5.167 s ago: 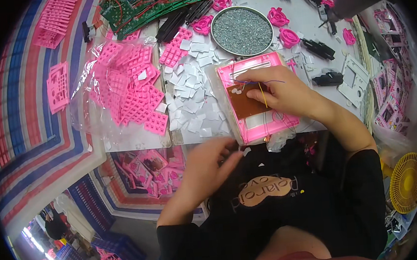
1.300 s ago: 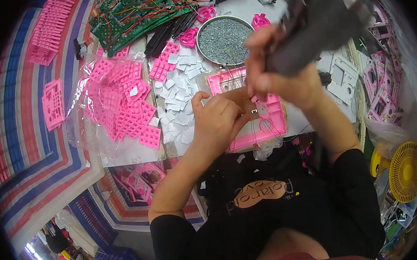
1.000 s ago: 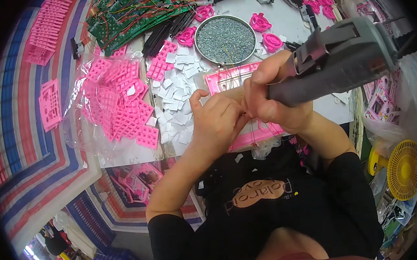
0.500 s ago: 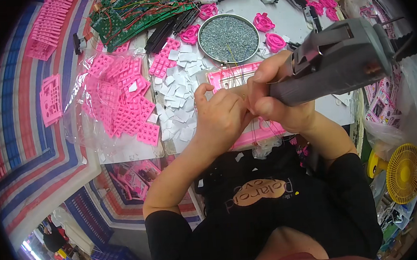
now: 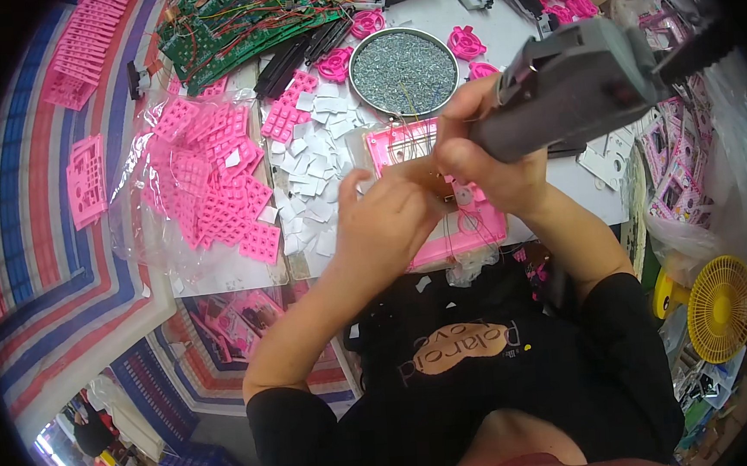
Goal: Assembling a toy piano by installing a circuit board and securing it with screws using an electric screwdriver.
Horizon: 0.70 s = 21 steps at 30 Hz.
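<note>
We see bare counter [image 5: 595, 204] right of the right hand [image 5: 499, 174], where another hand could pass low. Above that hand, a dark power driver [image 5: 567, 94] blocks the approach. Only a narrow gap separates it from the left hand [image 5: 390, 221] over the pink casing [image 5: 448, 248]. Thin wires [image 5: 415, 102] bar the way to the round dish [image 5: 401, 31]; white squares [image 5: 309, 172] and pink keypads [image 5: 213, 175] crowd the left.

Centre: one left hand [image 5: 390, 221], one right hand [image 5: 501, 176], one pink casing [image 5: 449, 248]; upper centre: one round dish [image 5: 352, 72], four pink ring-shaped parts [image 5: 466, 43]; right: one power tool [image 5: 567, 94], one yellow fan [image 5: 723, 308].
</note>
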Available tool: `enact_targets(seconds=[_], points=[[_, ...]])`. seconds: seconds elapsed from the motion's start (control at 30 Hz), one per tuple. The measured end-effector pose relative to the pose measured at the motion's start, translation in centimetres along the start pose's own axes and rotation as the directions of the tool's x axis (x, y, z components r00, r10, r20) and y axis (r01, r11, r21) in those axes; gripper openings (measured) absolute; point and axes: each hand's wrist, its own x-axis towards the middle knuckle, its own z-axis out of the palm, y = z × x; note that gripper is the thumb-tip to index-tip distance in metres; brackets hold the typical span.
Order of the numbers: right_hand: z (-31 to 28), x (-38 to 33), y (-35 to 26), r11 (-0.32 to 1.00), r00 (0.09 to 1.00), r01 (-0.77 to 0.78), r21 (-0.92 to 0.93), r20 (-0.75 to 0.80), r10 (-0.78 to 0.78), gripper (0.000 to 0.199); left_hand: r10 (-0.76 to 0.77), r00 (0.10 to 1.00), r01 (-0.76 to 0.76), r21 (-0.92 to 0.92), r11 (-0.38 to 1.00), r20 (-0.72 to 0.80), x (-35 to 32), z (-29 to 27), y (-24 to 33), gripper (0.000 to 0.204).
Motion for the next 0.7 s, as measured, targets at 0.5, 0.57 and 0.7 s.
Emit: enact_targets(seconds=[0.5, 0.57, 0.7], points=[[0.8, -0.4, 1.8, 0.997, 0.999, 0.011, -0.073, 0.053, -0.007, 0.022, -0.142, 0.989, 0.139, -0.082, 0.987, -0.033, -1.2, 1.3, 0.9, 0.018], [0.5, 0.0, 1.7, 0.997, 0.997, -0.005, -0.071, 0.080, 0.011, 0.023, -0.164, 0.986, 0.161, -0.082, 0.984, -0.025, -1.2, 1.2, 0.8, 0.016], [0.1, 0.9, -0.1, 0.968, 0.991, 0.082, 0.239, 0.083, -0.105, 0.034, -0.182, 0.977, 0.171, -0.098, 0.980, -0.109, -1.0, 1.8, 0.3, 0.010]])
